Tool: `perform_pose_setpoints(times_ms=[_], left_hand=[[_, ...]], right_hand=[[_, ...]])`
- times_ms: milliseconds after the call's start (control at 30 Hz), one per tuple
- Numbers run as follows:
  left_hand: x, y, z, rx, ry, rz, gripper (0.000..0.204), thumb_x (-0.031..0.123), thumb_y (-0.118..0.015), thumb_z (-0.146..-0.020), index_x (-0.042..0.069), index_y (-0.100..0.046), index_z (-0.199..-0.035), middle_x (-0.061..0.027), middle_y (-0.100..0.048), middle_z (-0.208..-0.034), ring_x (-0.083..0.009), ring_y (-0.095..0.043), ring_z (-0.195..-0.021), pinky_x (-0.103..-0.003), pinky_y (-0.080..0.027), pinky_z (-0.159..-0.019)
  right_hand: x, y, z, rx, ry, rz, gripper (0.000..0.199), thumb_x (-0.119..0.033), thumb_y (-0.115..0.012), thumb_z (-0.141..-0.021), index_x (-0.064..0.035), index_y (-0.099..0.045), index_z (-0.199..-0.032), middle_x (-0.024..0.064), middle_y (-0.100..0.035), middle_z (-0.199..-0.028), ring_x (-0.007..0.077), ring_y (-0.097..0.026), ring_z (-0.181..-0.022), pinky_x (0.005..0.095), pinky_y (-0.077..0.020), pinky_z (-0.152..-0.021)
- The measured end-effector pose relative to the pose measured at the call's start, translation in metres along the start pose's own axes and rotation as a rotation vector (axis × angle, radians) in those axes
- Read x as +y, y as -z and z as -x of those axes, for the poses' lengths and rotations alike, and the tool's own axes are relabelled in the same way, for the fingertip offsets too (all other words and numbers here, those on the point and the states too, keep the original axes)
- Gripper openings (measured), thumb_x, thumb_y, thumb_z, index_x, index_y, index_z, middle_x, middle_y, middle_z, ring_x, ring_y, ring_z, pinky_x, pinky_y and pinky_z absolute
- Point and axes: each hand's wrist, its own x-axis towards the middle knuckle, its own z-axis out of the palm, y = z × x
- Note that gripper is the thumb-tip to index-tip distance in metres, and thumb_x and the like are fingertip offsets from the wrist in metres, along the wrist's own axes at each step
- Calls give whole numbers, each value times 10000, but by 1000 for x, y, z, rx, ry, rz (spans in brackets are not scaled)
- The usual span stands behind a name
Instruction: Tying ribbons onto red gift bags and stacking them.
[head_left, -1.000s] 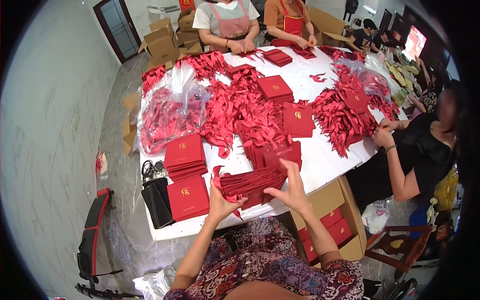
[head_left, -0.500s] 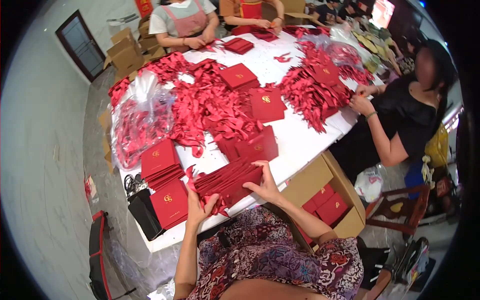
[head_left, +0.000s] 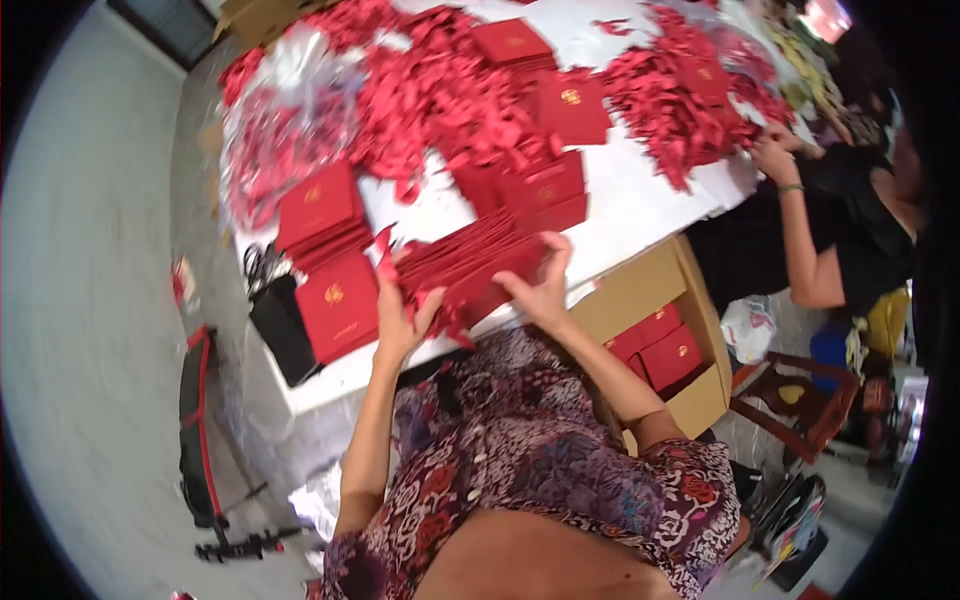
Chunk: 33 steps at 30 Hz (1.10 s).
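Observation:
Between my two hands I hold a stack of red ribboned card envelopes at the table's near edge, their edges turned upward. My left hand grips the left end, where red ribbon tails hang down. My right hand clasps the right end, its thumb on the near face. Left of the stack lie two piles of red envelopes with gold marks, a nearer pile and a farther pile. Just beyond my right hand, more red envelopes lean on the ribbon heap.
Loose red ribbons cover much of the white table. A clear plastic bag sits at the left. An open cardboard box with red envelopes stands right of me. Beyond it, a co-worker's hands work by another ribbon heap.
The view has tipped downward, so the table's far side and the people there have left the picture. Both my hands still hold the envelope stack in much the same grip.

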Motion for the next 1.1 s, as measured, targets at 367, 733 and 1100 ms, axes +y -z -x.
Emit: perform_pose_setpoints(times_ms=[367, 733, 1100], left_hand=[[14, 13, -2, 11, 247, 146, 547, 133, -571, -968, 19, -307, -1433, -156, -600, -1167, -224, -609, -1029, -352, -470, -936], [14, 14, 0, -15, 170, 64, 564, 115, -660, -926, 25, -362, -1396, -160, -595, -1203, -243, -585, -1124, -359, -444, -985], [20, 29, 3, -122, 129, 64, 567, -3, -571, -922, 26, -348, -1442, -167, -522, -1335, -257, -528, -1233, -356, -384, -1053]], right_hand=[[-34, 17, 15, -300, 232, 277, 614, -141, -909, -676, -49, -465, -1089, 89, -416, -1026, 197, -471, -921, 315, -442, -790], [-28, 4, 3, -152, 112, 331, 758, -238, -879, -707, -29, -417, -1270, 159, -387, -1239, 292, -417, -1201, 388, -335, -1062], [-22, 6, 14, -175, -135, 41, 729, -110, -864, -732, -25, -374, -1265, 105, -370, -1237, 198, -445, -1154, 348, -394, -1024]])
